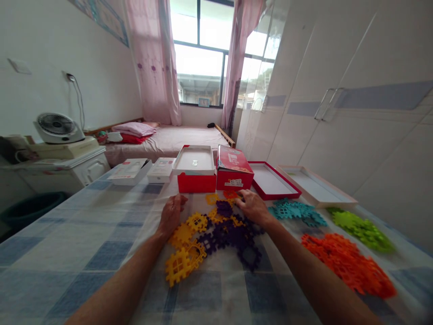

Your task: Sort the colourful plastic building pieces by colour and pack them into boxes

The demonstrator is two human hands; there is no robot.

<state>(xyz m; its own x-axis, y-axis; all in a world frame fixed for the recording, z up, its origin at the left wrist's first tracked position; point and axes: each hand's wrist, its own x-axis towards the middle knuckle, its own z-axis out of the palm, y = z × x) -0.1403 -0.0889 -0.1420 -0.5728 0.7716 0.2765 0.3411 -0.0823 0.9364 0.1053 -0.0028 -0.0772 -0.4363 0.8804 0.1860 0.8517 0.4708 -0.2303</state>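
Note:
My left hand (pixel 173 210) rests on the checked tablecloth, left of the pile, its fingers curled in with nothing visible in them. At the far edge of the pile, my right hand (pixel 251 206) has its fingers closed on an orange interlocking plastic piece (pixel 230 194). A loose yellow piece (pixel 212 198) lies between the hands. Nearer to me are yellow interlocking pieces (pixel 182 234) on the left and dark purple interlocking pieces (pixel 237 234) in the middle, some overlapping. My right fingertips are partly hidden behind the hand.
Teal pieces (pixel 297 212), green pieces (pixel 360 230) and a large orange heap (pixel 348 264) lie to the right. Along the back stand a red box (pixel 234 169), a white tray on a red box (pixel 196 183), a red-rimmed lid (pixel 275 180), a pale lid (pixel 318 185) and white boxes (pixel 161 170).

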